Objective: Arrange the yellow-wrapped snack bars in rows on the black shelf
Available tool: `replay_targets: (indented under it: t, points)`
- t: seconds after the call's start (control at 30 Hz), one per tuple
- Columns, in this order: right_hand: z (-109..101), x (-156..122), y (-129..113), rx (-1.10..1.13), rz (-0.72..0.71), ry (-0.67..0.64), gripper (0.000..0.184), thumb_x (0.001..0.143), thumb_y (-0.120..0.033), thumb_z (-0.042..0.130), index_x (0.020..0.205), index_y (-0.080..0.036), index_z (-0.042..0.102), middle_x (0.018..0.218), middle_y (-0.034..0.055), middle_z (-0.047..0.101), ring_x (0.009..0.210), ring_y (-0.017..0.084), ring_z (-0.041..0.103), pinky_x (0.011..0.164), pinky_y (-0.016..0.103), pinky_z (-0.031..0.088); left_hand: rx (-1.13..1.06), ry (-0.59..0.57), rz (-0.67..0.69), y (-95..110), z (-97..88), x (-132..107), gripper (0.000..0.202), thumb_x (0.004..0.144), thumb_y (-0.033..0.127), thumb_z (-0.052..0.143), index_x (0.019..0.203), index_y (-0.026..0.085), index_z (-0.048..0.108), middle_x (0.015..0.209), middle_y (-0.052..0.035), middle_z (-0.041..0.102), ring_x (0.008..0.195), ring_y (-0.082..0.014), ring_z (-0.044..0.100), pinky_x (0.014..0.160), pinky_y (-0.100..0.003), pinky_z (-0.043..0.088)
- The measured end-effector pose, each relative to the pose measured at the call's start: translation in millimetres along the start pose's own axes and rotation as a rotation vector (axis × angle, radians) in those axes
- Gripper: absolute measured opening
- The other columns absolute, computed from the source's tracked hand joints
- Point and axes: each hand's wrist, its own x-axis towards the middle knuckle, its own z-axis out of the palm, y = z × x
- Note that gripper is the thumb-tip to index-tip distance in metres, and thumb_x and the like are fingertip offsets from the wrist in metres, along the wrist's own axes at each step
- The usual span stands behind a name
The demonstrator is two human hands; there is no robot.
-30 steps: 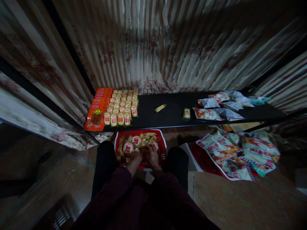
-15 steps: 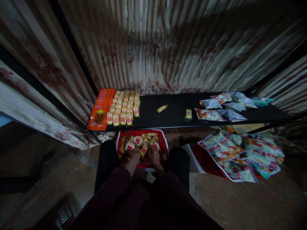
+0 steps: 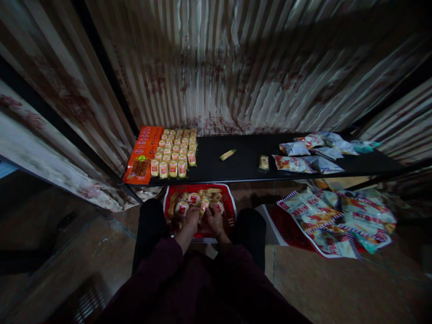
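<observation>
A small yellow wrapped snack cake (image 3: pixel 204 205) with a red label is held over the red basket (image 3: pixel 233 202). My left hand (image 3: pixel 192 217) is closed on its left side, and the fingers of my right hand (image 3: pixel 215 219) pinch it from the right. Below them, the basket holds more wrapped snacks, among them round packets (image 3: pixel 193 199) with red labels. Above the basket, similar yellow packets (image 3: pixel 173 168) stand in tight rows on the black shelf (image 3: pixel 211 168). The fingertips are small and dim in the picture.
An orange snack bag (image 3: pixel 143 157) lies left of the rows. One packet (image 3: pixel 227 155) lies mid-shelf, another (image 3: pixel 263 162) farther right beside several chip bags (image 3: pixel 293 163). A second basket heaped with larger bags (image 3: pixel 313 209) stands on the floor at right. Pleated curtain (image 3: pixel 216 67) hangs behind.
Both hands have lifted slightly and drawn closer together. The yellow snack cake between them has risen a little and turned more upright. Shelf goods stay as they were.
</observation>
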Motion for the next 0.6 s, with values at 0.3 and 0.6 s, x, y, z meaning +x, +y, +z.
replay_targets:
  t: [0.3,0.6]
  points:
    - [2.3,0.6,-15.2,0.189,-0.072,0.038,0.047,0.078,-0.043,0.049,0.115,-0.017,0.061,0.109,0.0115,0.068,0.101,0.025,0.063,0.09,0.041,0.049,0.064,0.033,0.17,16.0,-3.4,-4.2,0.006,0.066,0.015,0.059,0.063,0.019,0.059,0.065,0.0009,0.062,0.064,-0.012,0.058,0.063,-0.022,0.044]
    - [-3.1,-4.7,-42.3,0.225,-0.141,0.013,0.048,0.08,-0.046,0.049,0.117,-0.017,0.06,0.122,0.0128,0.062,0.115,0.025,0.056,0.099,0.043,0.043,-0.106,0.022,0.307,18.6,2.8,-1.5,0.02,0.067,0.003,0.056,0.077,0.019,0.063,0.085,-0.0026,0.068,0.081,-0.0123,0.062,0.082,-0.026,0.048]
